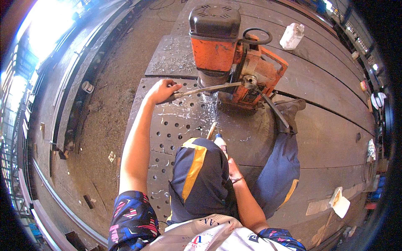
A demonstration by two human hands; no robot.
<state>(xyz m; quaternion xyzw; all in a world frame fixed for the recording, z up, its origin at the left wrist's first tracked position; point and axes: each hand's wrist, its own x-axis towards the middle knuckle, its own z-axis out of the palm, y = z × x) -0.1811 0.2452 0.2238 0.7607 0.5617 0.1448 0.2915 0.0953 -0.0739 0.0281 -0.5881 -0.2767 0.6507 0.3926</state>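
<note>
An orange magnetic drill [214, 52] with a black motor cover stands on a dark steel plate [171, 144] with rows of round holes. My left hand [162, 91] is curled over the outer end of the drill's long feed lever [209, 88]. Low by my raised knee, my right hand [235, 170] grips a white squeeze bottle [221, 144] with a blue cap, partly hidden by the knee. A thin stream runs from the bottle's tip toward the base of the drill. Whitish fluid and metal shavings lie around there; the cutting point is hidden.
Another lever bar [275, 111] sticks out from the drill near my right boot [289, 109]. A thin stick [211, 130] lies by the bottle. Farther off stand a white jug [292, 36] and an opened white food box [339, 203]. The plate's left edge drops to a dirt floor.
</note>
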